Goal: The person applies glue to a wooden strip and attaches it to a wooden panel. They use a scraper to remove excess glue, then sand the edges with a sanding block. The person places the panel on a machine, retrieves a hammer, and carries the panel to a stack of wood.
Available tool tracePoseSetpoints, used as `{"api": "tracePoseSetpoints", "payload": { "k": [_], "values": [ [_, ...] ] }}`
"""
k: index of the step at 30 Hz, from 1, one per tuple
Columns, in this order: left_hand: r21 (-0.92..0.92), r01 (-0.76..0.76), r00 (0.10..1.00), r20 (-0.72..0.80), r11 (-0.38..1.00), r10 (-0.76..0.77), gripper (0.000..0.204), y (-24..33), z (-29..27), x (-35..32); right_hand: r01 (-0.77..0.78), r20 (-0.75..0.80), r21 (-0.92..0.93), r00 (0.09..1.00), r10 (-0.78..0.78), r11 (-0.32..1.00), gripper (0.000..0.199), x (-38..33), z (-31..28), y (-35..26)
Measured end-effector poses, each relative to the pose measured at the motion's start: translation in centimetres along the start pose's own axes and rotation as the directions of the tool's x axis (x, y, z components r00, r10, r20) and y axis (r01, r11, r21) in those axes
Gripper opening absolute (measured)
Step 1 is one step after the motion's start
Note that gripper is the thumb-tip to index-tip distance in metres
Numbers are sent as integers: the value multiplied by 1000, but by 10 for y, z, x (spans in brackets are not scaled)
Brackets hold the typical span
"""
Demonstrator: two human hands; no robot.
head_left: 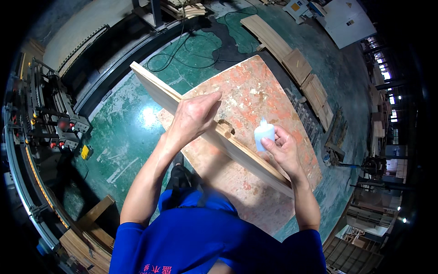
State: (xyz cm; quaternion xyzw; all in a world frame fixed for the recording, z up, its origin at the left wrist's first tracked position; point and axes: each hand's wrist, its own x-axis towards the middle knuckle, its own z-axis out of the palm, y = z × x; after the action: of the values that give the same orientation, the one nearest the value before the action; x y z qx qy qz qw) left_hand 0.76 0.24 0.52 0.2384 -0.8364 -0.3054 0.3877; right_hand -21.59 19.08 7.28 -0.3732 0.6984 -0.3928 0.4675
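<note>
A long wooden board (pixel 255 160) stands on its edge, running diagonally across a worn, paint-stained table. My left hand (pixel 194 114) is over the board's upper edge, its fingers bent and pressed together; whatever they hold is hidden. Close beside that hand, a small light-brown wooden piece (pixel 226 132) shows at the board's upper edge. To the right of the board, my right hand (pixel 285 150) is closed around a white squeeze bottle (pixel 263 136), held upright with its clear nozzle pointing up.
The tabletop (pixel 260 91) is mottled orange and grey. Wooden planks (pixel 299 68) lie in a row beyond it to the right. Machinery with a rail (pixel 57 118) occupies the left side. A black cable (pixel 171 57) loops across the green floor (pixel 114 155).
</note>
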Motion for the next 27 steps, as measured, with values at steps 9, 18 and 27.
{"api": "tracePoseSetpoints", "payload": {
  "k": [9,18,27],
  "values": [
    [-2,10,1000,11,1000,-10,11,0,1,-1,33,50,-2,998,-33,999,31,5,3,-2],
    [12,10,999,39,1000,-11,11,1,-2,0,45,53,-36,998,-43,998,30,12,-1,9],
    [80,43,995,84,996,-50,16,8,-9,-16,101,45,-357,995,-90,929,28,99,-14,110]
  ]
}}
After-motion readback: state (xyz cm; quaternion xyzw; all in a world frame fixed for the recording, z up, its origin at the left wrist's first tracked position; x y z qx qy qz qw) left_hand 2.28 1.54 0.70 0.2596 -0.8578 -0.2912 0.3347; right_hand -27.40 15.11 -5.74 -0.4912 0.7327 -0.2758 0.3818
